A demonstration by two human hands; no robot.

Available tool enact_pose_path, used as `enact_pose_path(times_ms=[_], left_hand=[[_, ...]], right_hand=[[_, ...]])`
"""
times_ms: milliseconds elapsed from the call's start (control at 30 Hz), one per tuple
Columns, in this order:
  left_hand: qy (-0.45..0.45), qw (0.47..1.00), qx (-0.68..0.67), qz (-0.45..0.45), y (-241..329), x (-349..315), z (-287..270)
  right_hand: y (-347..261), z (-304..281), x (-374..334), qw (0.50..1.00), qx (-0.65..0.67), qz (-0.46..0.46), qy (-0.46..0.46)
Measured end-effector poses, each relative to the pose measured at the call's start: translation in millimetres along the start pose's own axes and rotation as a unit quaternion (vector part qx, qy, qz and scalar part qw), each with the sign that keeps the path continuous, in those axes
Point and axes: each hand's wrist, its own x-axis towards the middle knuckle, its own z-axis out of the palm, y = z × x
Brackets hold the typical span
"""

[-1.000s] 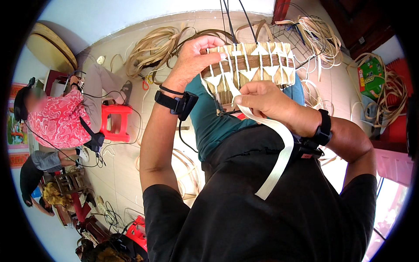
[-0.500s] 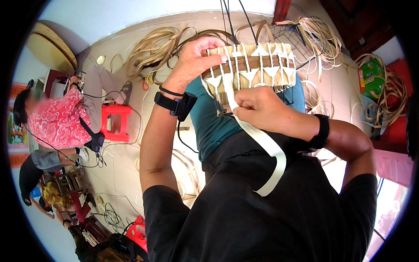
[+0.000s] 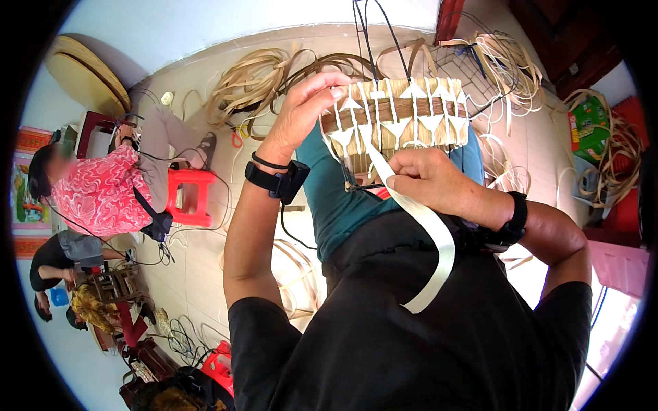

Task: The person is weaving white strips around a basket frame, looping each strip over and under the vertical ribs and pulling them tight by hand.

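A woven basket with a brown band, white triangles and white cords rests on my lap. Its tall black wire handle rises at the far side. With thumb and fingers, my left hand clasps the basket's left end near the top edge. A flat cream weaving strip comes out of the basket's front. Just in front of the lower rim, my right hand pinches that strip between thumb and curled fingers. The loose end curves down across my black shirt. Part of the black wire frame shows below the basket.
Coiled strips lie on the tiled floor beyond the basket, with another bundle at the far right. A red stool stands left, near a seated person. A green box and more strips are at right.
My right hand has turned and shifted slightly right and nearer, still on the strip. The left thumb has drawn back toward the basket's edge. The whole view has shifted slightly.
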Motion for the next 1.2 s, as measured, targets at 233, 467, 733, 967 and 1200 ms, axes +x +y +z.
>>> enact_pose_path(times_ms=[233, 467, 733, 967, 1200], left_hand=[[-0.019, 1.000, 0.014, -0.010, -12.7, 3.9, -8.6], [-0.033, 0.996, 0.065, -0.051, 9.6, 7.9, 0.6], [-0.002, 0.997, 0.060, -0.053, -0.7, 7.3, 0.8], [-0.005, 0.999, 0.030, -0.027, -10.1, 8.6, 2.4], [-0.013, 0.999, 0.034, -0.029, -0.3, 1.7, 2.2]], right_hand=[[-2.4, -2.1, 1.3, 0.999, 0.026, 0.022, -0.025], [-11.5, -8.1, 4.8, 0.986, -0.144, -0.076, 0.022], [-5.1, -5.7, 1.0, 0.962, -0.218, -0.150, 0.066], [-4.8, -5.4, 0.6, 0.983, -0.137, -0.114, 0.049], [-3.6, -8.4, -0.2, 0.998, 0.047, -0.030, -0.022]])
